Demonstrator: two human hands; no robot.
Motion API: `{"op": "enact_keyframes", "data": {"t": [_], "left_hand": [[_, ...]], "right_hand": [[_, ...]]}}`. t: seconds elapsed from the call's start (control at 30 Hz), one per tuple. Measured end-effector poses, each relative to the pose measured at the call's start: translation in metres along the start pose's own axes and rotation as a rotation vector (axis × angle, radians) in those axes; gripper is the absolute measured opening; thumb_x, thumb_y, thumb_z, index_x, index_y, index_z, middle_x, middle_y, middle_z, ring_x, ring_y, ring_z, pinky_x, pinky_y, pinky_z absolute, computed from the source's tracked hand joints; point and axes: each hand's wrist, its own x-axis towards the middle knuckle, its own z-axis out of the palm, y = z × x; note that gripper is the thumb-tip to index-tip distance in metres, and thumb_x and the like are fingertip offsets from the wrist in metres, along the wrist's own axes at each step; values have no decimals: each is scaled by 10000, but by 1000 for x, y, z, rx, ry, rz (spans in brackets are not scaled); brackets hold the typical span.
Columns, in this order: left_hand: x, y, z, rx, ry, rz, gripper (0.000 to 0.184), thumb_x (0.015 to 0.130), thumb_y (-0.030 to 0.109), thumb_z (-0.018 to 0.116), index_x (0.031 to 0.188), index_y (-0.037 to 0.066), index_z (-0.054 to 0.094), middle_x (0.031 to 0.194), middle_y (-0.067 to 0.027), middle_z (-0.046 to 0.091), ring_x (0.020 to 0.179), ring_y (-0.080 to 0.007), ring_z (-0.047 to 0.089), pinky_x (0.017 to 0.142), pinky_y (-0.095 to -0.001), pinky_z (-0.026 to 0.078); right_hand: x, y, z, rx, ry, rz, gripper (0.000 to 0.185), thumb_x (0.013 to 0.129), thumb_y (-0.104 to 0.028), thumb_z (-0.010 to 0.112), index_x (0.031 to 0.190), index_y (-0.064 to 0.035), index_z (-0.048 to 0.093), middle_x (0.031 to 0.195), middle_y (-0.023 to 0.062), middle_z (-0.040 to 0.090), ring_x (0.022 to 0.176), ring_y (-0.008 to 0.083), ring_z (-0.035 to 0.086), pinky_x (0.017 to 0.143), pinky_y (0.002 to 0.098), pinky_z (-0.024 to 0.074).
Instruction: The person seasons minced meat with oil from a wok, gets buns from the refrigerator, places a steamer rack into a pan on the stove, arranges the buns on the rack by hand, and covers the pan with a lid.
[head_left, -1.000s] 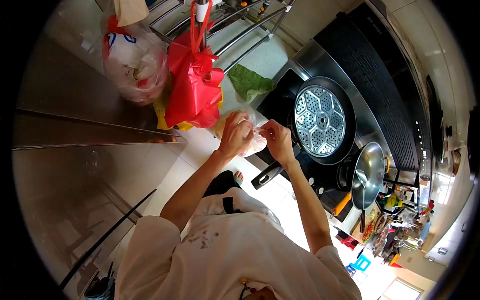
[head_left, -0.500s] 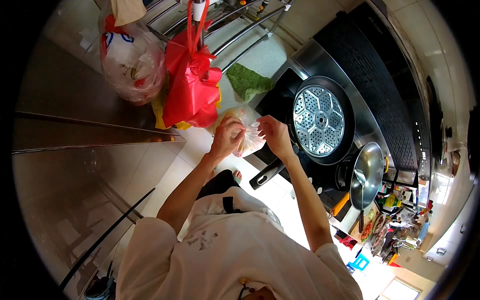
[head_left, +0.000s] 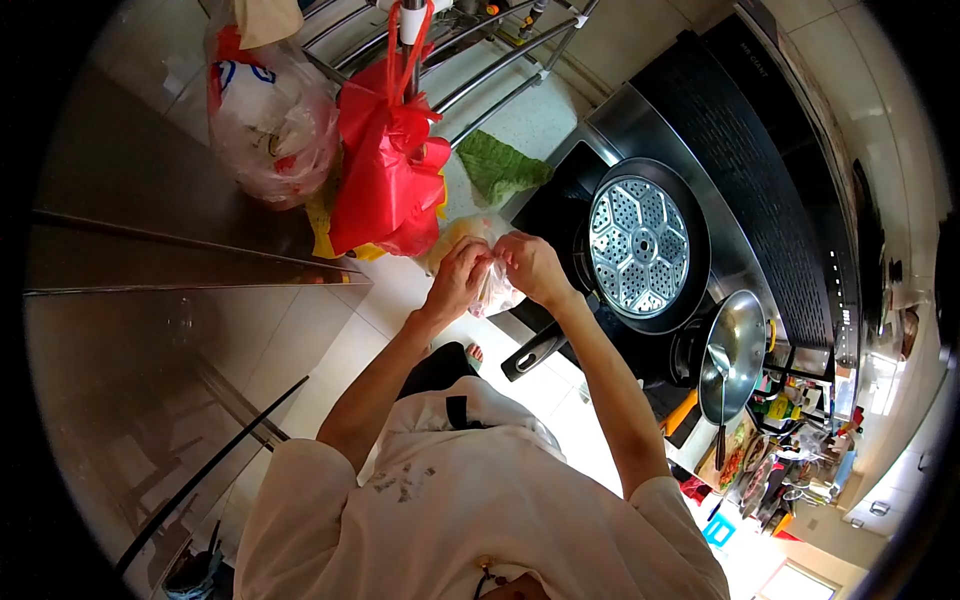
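A clear plastic bag [head_left: 492,296] with pale and reddish contents hangs between my hands, in front of my body. My left hand [head_left: 462,272] pinches the gathered top of the bag. Close beside it, my right hand [head_left: 532,266] has its fingers curled in on the same gathered plastic. The two hands almost touch, and they hide the bag's neck. What is inside the bag is too blurred to name.
To the right, a black pan [head_left: 607,312] on the stove holds a perforated steamer rack [head_left: 640,245]. A wok [head_left: 738,345] with a ladle stands nearer. Left of my hands hang a red bag [head_left: 385,190] and a clear bag [head_left: 275,140]. A green cloth [head_left: 500,168] lies on the counter.
My right hand has moved in from the bag's right side, its fingers closing on the gathered plastic. My left hand stays on the bag. The view has shifted slightly.
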Motion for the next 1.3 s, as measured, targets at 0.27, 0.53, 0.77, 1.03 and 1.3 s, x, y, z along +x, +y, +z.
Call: {"op": "enact_keyframes", "data": {"t": [0.27,0.53,0.77,1.03,1.3], "left_hand": [[-11,-20,1,-135,63,-187,119,864,32,547,969,3,498,877,-140,556,783,-259,585,701,-340,474],[0,-7,-5,119,19,12,97,877,44,533,949,8,479,766,-92,568,713,-196,572,653,-343,470],[-11,-39,-4,-834,361,-707,85,895,131,530,945,68,503,799,-24,538,667,-88,496,622,-260,437],[-10,5,-24,80,-59,-234,412,660,89,717,1021,47,524,948,-117,518,822,-236,518,715,-355,437],[0,-30,11,-244,115,-256,114,854,110,566,883,1,552,770,-83,553,703,-188,566,636,-305,453]], "right_hand": [[-8,20,-10,152,-46,-53,166,688,42,605,844,-7,575,758,96,550,661,221,579,560,302,468],[-6,5,-7,376,-139,62,177,735,-24,628,892,-30,546,897,88,478,797,195,544,604,290,464],[-19,19,-26,8,-292,-97,142,739,-115,639,751,-32,525,845,132,522,785,308,573,649,353,464],[-4,1,-5,147,53,226,184,823,-105,657,897,-10,519,735,102,607,652,166,611,560,284,466],[-3,-17,-5,200,176,127,187,787,-38,647,953,-1,569,799,105,623,730,196,637,650,288,508]]}}
